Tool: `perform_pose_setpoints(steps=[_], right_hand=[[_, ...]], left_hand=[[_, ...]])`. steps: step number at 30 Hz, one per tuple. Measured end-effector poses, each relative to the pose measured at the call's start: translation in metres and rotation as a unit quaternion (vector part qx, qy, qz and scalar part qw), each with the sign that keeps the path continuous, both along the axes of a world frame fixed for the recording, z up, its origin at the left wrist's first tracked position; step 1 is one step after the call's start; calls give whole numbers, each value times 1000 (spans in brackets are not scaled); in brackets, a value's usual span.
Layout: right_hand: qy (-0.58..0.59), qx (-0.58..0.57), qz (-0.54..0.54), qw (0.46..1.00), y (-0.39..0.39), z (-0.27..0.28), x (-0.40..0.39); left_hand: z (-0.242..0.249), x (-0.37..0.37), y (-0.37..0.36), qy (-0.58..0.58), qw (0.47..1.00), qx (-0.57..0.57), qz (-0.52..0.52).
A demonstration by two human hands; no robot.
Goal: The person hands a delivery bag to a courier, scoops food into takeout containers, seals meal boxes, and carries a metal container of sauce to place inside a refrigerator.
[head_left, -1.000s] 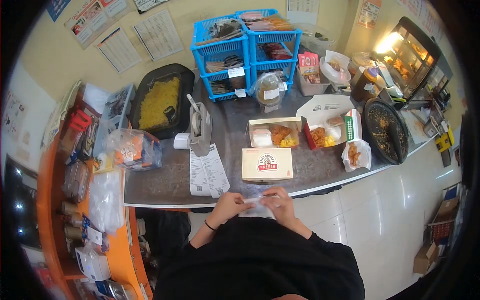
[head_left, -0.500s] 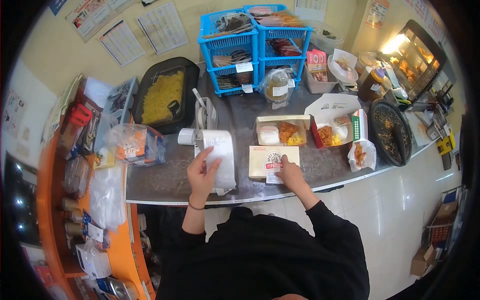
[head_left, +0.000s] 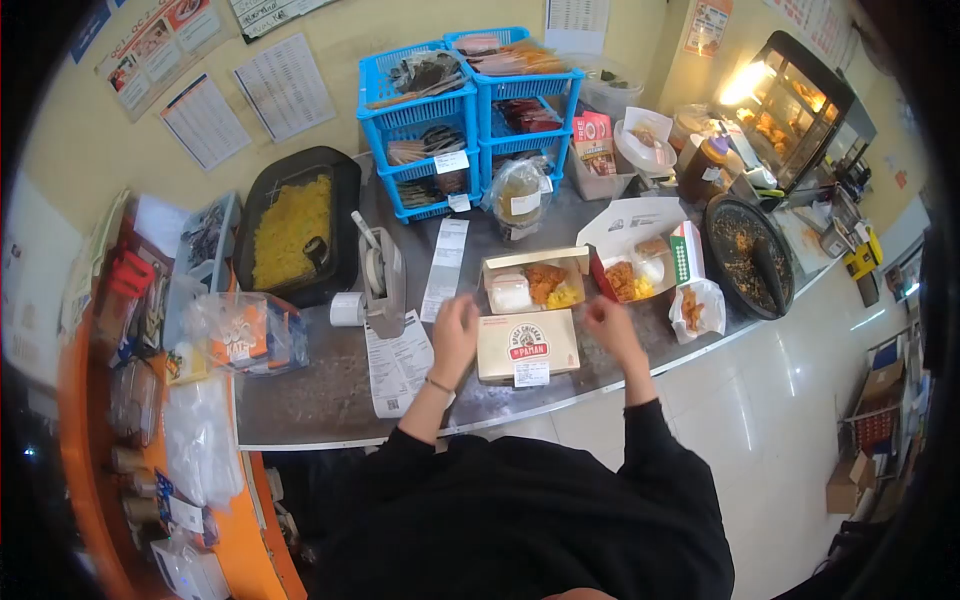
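A closed takeaway box (head_left: 528,337) with a red and black logo lies on the dark counter, a small printed label (head_left: 531,374) on its front edge. My left hand (head_left: 455,340) is beside its left edge, fingers loosely bent and nothing visible in them. Just off the right edge is my right hand (head_left: 614,332), its fingers curled but apart. Behind stands an open box (head_left: 537,262) with rice, fried chicken and yellow egg. To its right sits another open box (head_left: 645,235) with similar food. One receipt (head_left: 445,268) lies left of the boxes; a second receipt (head_left: 396,370) is nearer the front edge.
Blue stacked baskets (head_left: 415,150) stand against the wall. A tape dispenser (head_left: 382,275) and a black tray (head_left: 335,170) of yellow food are at the left. At the right are a paper-lined snack (head_left: 692,310) and a black mortar (head_left: 772,265) with a pestle.
My left hand has let go of the long receipt, which now lies farther back on the counter. My right hand has left the label and moved to the box's right side. The view has shifted.
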State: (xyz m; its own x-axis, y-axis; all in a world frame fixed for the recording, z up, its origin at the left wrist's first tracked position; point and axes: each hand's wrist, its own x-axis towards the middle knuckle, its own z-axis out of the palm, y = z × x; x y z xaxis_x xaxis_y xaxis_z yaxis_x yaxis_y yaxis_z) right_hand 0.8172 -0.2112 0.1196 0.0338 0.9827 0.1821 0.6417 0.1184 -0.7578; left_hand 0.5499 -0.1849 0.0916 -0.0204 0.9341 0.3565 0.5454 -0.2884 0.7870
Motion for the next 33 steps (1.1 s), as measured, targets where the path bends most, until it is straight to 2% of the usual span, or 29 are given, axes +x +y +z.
perform_pose_setpoints(steps=[1, 3, 5, 8, 14, 18, 21, 22, 23, 24, 25, 26, 28, 29, 31, 33], right_hand=[[6, 15, 20, 1000, -7, -3, -6], [-26, 67, 143, 987, -28, -6, -28], [-81, 87, 246, 962, -44, -14, -43], [-96, 72, 271, 955, -42, -29, -48], [-178, 68, 359, 914, -24, -35, -61], [-258, 72, 378, 886, -25, -43, -83], [-243, 94, 381, 887, -27, -36, -81], [-167, 58, 424, 888, -23, -27, -71], [-143, 11, 333, 932, -18, -17, -60], [-116, -34, 239, 964, -10, -8, -47], [-1, -22, 84, 996, 6, -9, -32], [-22, -77, -75, 994, 25, -8, -17], [-173, -67, -85, 979, 62, -57, 15], [-143, -62, -68, 985, 73, -77, 16], [-84, -40, -34, 995, 94, -93, 16], [-111, -26, -65, 991, 96, -77, 6]], left_hand=[[7, 2, -17, 41, 996, 16, -73], [17, 4, -41, 146, 969, 49, -191], [16, 7, -58, 267, 919, 79, -280], [-30, 3, -52, 285, 913, 39, -290], [-54, 5, -53, 257, 922, 51, -285], [-49, 3, -52, 134, 946, -27, -294], [-37, 2, -53, 96, 952, -47, -287], [-26, 1, -55, 106, 953, -48, -279], [-18, -1, -51, 118, 954, -48, -270], [-15, -1, -39, 61, 976, -49, -205], [-15, 0, -23, 1, 989, -50, -139], [-17, 1, -10, -61, 994, -54, -72], [-15, 16, 28, 100, 979, -179, -21], [-19, 21, 43, 180, 954, -238, 5], [-55, 23, 74, 149, 962, -227, -36], [-52, 26, 88, 144, 971, -184, -41]])
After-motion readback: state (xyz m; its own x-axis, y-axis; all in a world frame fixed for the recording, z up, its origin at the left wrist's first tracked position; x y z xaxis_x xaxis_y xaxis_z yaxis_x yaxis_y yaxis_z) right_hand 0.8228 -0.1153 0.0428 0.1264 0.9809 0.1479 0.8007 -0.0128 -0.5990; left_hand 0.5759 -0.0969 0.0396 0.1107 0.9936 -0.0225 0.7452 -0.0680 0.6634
